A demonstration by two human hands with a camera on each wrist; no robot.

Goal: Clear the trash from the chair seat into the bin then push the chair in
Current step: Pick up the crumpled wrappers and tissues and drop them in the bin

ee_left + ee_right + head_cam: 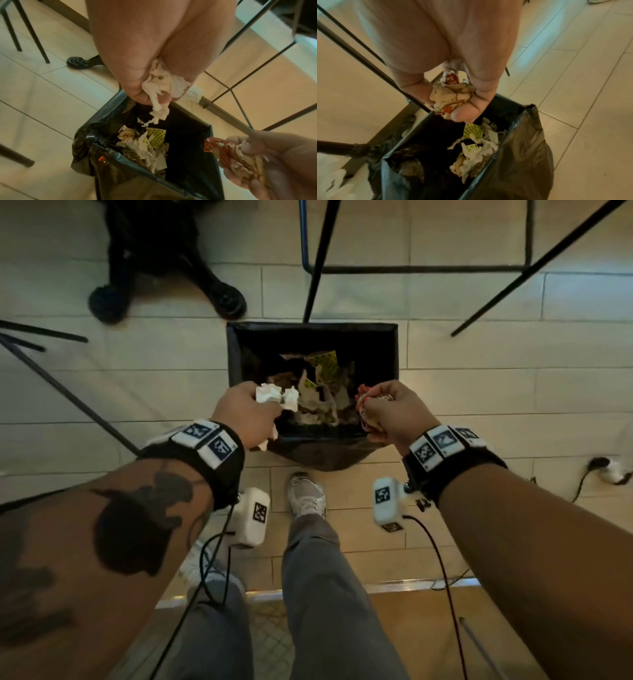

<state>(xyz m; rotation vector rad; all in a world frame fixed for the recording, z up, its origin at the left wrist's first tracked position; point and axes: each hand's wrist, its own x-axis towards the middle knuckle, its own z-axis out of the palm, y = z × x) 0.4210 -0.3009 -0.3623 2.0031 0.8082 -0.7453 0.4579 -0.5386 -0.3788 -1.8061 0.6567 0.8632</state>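
A square bin [236, 350] lined with a black bag [96, 146] stands on the tiled floor, holding crumpled paper and a yellow dotted wrapper [327, 364]. My left hand [246, 414] hovers over the bin's near left corner and grips a wad of white tissue [277, 397], strands of the white tissue [159, 86] dangling into the opening. My right hand [390, 412] is above the near right corner, fingers curled round a crumpled red and tan wrapper [364, 405], and that wrapper [450, 97] sits between thumb and fingers. The chair seat is out of view.
Thin black furniture legs [317, 261] cross the floor behind the bin, and another leg [68, 395] slants at the left. A black ornate table foot [226, 297] stands at the back left. A plug and cable [606, 469] lie at the right. My shoe [306, 496] is just short of the bin.
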